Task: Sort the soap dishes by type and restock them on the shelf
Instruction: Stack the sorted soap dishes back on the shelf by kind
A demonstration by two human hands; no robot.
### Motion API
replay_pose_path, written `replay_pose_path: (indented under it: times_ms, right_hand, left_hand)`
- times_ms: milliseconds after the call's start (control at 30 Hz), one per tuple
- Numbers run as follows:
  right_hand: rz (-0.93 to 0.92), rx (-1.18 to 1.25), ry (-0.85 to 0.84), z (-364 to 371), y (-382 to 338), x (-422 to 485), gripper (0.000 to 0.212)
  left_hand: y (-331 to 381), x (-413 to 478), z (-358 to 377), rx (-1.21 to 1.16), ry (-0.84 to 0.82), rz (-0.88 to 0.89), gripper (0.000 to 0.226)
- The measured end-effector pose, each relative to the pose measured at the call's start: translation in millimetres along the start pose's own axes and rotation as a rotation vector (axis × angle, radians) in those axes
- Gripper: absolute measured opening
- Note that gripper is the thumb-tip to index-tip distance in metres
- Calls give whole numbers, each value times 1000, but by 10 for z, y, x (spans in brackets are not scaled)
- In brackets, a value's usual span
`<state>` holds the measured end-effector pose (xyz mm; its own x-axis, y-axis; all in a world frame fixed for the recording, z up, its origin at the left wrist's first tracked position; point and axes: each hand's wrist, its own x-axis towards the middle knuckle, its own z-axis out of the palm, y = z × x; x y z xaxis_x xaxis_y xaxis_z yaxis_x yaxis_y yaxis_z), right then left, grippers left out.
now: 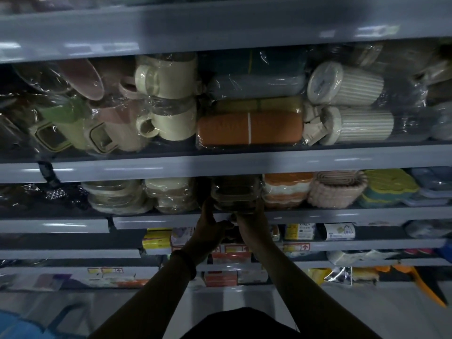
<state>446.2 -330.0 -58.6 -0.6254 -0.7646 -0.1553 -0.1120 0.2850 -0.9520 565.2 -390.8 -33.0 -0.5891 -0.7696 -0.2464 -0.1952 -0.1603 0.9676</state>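
Forearms, two of them, are raised from the bottom of the view toward a grey metal shelf (318,214). A dark band (187,264) is worn on the left wrist. The left hand (210,225) is curled at the lower left corner of a plastic-wrapped stack of dark brown translucent soap dishes (236,192), thumb up its side; the right hand (249,223) is clasped round the lower right corner. One such stack is held, at the shelf's front edge; its layers cannot be counted in the dimness. It is set flat, its long axis along the shelf edge, a long side turned to the person. Just left of it two wrapped stacks of cream dishes (117,196) are seen; on the right, one orange-and-white stack (286,192), one pink knobbly stack (335,189) and one yellow-and-teal stack (389,189). On the shelf above, two cream mugs (168,77) and two ribbed cream tumblers (347,84) are stored
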Motion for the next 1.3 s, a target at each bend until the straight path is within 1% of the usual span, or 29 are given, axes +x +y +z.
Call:
replay_pose_path:
  times_ms: [100, 167, 233, 333, 400, 433, 467, 533, 600, 700, 767, 833, 900, 1000, 1100, 1200, 1300]
  right_hand:
    - [32, 19, 106, 131, 34, -174, 35]
    - [39, 34, 138, 288, 52, -305, 41]
    - [43, 17, 97, 416, 19, -392, 43]
    - [-59, -25, -12, 638, -136, -419, 48]
    - [-150, -52, -29, 763, -267, -382, 53]
    - [-190, -60, -34, 813, -328, -356, 57]
    - [-223, -65, -38, 862, -373, -321, 60]
    - [-236, -64, -60, 936, -461, -256, 66]
    - [-184, -60, -93, 984, -539, -181, 73]
    - [-132, -112, -112, 1038, -631, -80, 83]
    - [-129, -122, -94, 1081, -643, -25, 81]
    - [-108, -133, -85, 1122, -630, 19, 71]
    - [-77, -151, -89, 1142, -625, 42, 63]
    - [-86, -156, -74, 1183, -615, 57, 61]
    - [-82, -161, -33, 1231, -597, 59, 57]
    - [-77, -166, -31, 1261, -569, 49, 59]
    - [-66, -205, -43, 1251, -552, 63, 59]
  left_hand:
    - [2, -60, -43, -30, 37, 52, 61]
    - [-44, -146, -129, -64, 112, 108, 54]
    - [-77, -232, -247, -56, 272, 142, 52]
    - [-138, -339, -533, 15, 545, 192, 46]
    - [-164, -375, -740, 46, 664, 249, 41]
    - [-173, -368, -847, 52, 688, 268, 41]
    - [-180, -345, -954, 66, 689, 277, 41]
    - [-149, -288, -1136, 112, 629, 259, 39]
    - [-123, -225, -1256, 120, 530, 206, 46]
    - [-56, -173, -1305, 22, 386, 138, 57]
    - [-1, -151, -1314, -12, 306, 142, 62]
    - [97, -152, -1305, -66, 252, 118, 65]
    - [152, -133, -1317, -105, 224, 100, 71]
    - [152, -89, -1363, -107, 200, 108, 78]
    - [106, -29, -1381, -89, 190, 107, 90]
    - [61, -8, -1368, -106, 203, 139, 88]
    - [6, -32, -1322, -103, 238, 209, 83]
